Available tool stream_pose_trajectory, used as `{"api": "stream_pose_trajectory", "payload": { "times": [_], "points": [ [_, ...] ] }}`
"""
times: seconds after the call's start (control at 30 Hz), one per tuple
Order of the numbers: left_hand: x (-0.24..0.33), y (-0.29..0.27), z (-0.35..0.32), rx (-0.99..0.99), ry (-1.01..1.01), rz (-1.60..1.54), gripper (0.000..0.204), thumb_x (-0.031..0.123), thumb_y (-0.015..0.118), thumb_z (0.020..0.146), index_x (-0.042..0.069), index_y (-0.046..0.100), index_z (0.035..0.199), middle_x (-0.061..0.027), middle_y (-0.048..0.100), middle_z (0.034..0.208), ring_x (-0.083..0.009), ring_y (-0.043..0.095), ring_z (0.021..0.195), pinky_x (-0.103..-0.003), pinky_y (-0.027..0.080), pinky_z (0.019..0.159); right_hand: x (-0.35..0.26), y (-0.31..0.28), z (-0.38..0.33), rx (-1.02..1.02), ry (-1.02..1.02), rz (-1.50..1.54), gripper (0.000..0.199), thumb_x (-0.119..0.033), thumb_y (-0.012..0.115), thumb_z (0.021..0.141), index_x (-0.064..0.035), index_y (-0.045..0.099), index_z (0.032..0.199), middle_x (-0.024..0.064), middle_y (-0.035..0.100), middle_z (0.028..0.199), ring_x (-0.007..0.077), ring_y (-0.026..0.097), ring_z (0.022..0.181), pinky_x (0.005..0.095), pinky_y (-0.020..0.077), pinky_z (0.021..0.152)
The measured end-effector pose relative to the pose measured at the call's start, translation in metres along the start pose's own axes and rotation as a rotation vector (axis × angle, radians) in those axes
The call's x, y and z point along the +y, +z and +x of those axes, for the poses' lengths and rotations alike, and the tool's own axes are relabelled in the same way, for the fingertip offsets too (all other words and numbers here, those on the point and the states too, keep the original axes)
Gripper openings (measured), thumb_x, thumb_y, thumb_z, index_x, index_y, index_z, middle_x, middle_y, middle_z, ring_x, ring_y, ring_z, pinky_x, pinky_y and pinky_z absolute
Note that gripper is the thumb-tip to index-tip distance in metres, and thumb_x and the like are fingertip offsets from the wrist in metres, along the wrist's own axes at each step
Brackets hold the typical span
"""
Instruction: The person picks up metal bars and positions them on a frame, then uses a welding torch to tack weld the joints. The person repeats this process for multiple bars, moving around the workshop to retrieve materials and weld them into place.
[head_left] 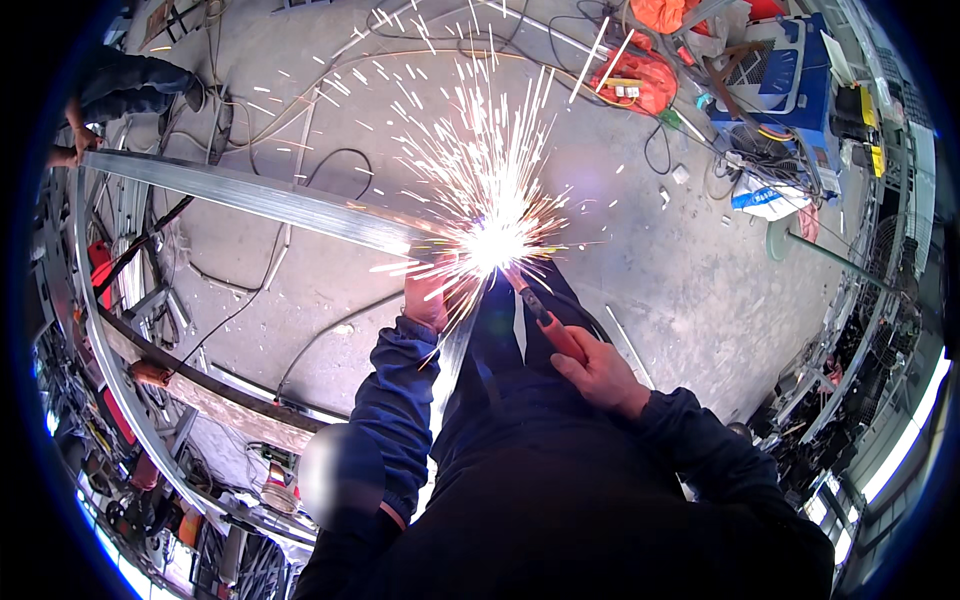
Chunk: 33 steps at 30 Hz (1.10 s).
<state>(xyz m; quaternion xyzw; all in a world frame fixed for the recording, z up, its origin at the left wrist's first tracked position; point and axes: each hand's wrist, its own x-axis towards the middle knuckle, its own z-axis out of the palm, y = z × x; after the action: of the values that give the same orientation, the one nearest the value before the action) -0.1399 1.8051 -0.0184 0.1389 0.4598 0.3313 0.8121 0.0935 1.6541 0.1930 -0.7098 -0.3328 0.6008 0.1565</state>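
Note:
My right hand (603, 372) is closed round the red handle of a welding torch (562, 337). The torch's neck points up and left into a blinding white glare, with sparks fanning out mostly upward. My left hand (427, 300) is just left of the glare, by the near end of a long silvery metal beam (270, 198). Brightness and sparks hide its fingers, so its grip does not show. The beam stretches to the upper left, where another person's hand (84, 140) rests on its far end. The joint under the glare is washed out.
A blue machine (795, 90) stands at the upper right beside orange bags (640, 80) and a blue-and-white sack (768, 197). Cables (345, 155) trail over the concrete floor (690, 290). A curved-looking metal frame (95, 330) and a rusty bar (215, 385) lie at left.

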Motion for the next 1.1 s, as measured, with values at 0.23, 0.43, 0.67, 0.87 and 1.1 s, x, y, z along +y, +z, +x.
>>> {"api": "stream_pose_trajectory", "payload": {
  "times": [0.23,0.43,0.67,0.87,1.1],
  "points": [
    [0.003,-0.003,0.004,0.001,-0.011,0.119,0.030,0.012,0.078,0.095,0.002,0.068,0.122,-0.0100,0.075,0.106,-0.0201,0.074,0.088,-0.035,0.063,0.075,0.003,0.001,0.001,-0.010,0.030,0.044,0.050,-0.042,0.065,0.102,-0.0058,0.056,0.136,0.0214,0.072,0.099,0.0406,0.073,0.093,0.0444,0.0547,0.081],
    [0.017,0.020,-0.004,-0.002,-0.008,0.039,0.034,0.013,0.079,0.095,0.006,0.067,0.125,-0.0037,0.074,0.113,-0.0161,0.069,0.105,-0.034,0.052,0.097,0.000,-0.007,-0.006,0.027,0.114,0.042,0.052,-0.040,0.065,0.102,-0.0062,0.055,0.140,0.0216,0.072,0.101,0.0397,0.072,0.097,0.0438,0.0545,0.085],
    [0.014,0.015,-0.002,-0.012,-0.013,0.059,0.035,0.013,0.080,0.094,0.006,0.067,0.126,-0.0033,0.073,0.115,-0.0152,0.067,0.106,-0.032,0.050,0.098,0.007,-0.010,-0.009,-0.032,0.158,0.039,0.055,-0.043,0.065,0.101,-0.0063,0.055,0.141,0.0212,0.073,0.102,0.0384,0.073,0.097,0.0431,0.0548,0.086],
    [0.017,0.020,-0.003,-0.048,-0.012,0.045,0.037,0.015,0.081,0.094,0.005,0.067,0.127,-0.0045,0.073,0.117,-0.0167,0.067,0.108,-0.034,0.050,0.100,0.001,-0.008,-0.008,-0.032,0.107,0.013,0.055,-0.044,0.064,0.101,-0.0059,0.055,0.140,0.0211,0.073,0.102,0.0380,0.073,0.097,0.0431,0.0552,0.086],
    [0.018,0.025,-0.005,-0.049,-0.003,0.012,0.040,0.017,0.081,0.094,0.005,0.066,0.129,-0.0047,0.072,0.119,-0.0174,0.067,0.109,-0.035,0.050,0.101,0.000,-0.001,-0.007,-0.020,0.059,0.036,0.054,-0.044,0.064,0.101,-0.0049,0.057,0.137,0.0207,0.073,0.098,0.0379,0.073,0.092,0.0431,0.0551,0.083]
  ]
}}
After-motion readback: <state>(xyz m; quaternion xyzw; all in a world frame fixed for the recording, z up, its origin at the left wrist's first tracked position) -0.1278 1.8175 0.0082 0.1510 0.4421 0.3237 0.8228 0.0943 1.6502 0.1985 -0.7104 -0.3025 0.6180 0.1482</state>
